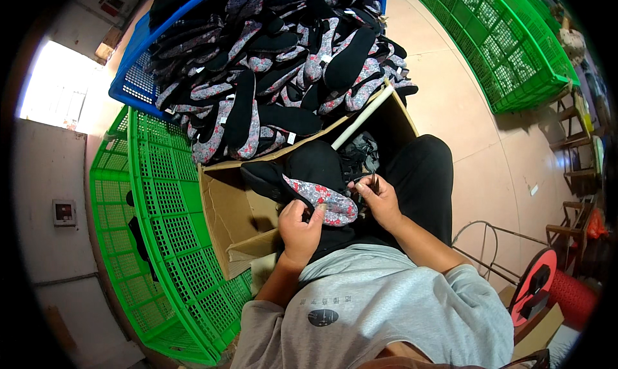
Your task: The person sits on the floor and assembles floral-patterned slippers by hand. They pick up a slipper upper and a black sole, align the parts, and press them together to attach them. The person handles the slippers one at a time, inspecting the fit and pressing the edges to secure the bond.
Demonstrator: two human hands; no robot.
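Over my lap, my left hand (300,232) is closed on a soft slipper (331,205) with grey-and-red floral cloth and black parts, the thumb pressed on the cloth. Just right of it, my right hand (385,205) is closed around a small dark pointed tool that looks like thread snips (375,184). Its thumb and finger are close to the slipper's edge without clearly touching it. A dark slipper-shaped piece (262,177) rests by my knee. Beyond my knees, a large heap of similar slippers (241,118) with black soles is piled up.
The heap fills a blue crate (132,79) and spills over a cardboard box (225,202) with a pale tube (364,117) across it. Green crates stand at left (174,240) and far right (496,54). A red reel (534,285) and wire frame (492,240) are at right.
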